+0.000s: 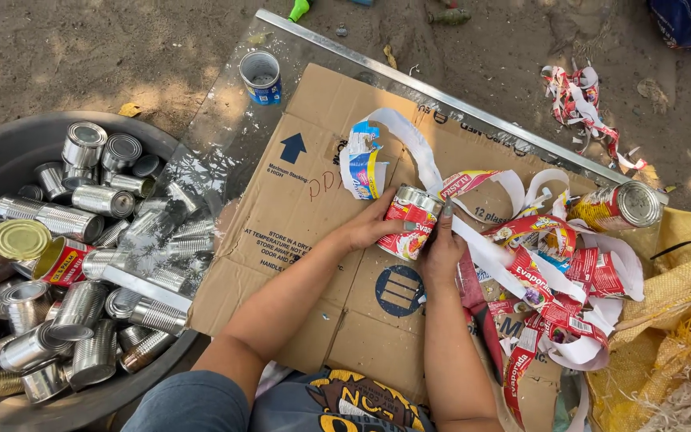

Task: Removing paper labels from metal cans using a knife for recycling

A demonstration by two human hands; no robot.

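Head view looks straight down on a person seated at a flattened brown cardboard sheet (313,240) laid on sandy ground. Both hands meet on one small metal can with a red and white paper label (411,222), held just above the middle of the cardboard. The left hand (369,228) wraps around the can's side from the left, fingers curled closed on it. The right hand (441,248) presses against the can's right side, thumb up at the rim, fingers tucked behind; whether it pinches the label or the can itself I cannot tell. A long white paper strip (417,148) curls up behind the can towards a blue and yellow torn label (364,164). To the right lies a heap of stripped red and white labels (557,280), with another labelled can on its side (621,206) just beyond it. On the left a large dark grey tub (1,156) holds many bare silver cans (81,264). An open blue-labelled can (261,77) stands upright near the cardboard's far edge, and a yellow woven sack (673,328) lies at the right.
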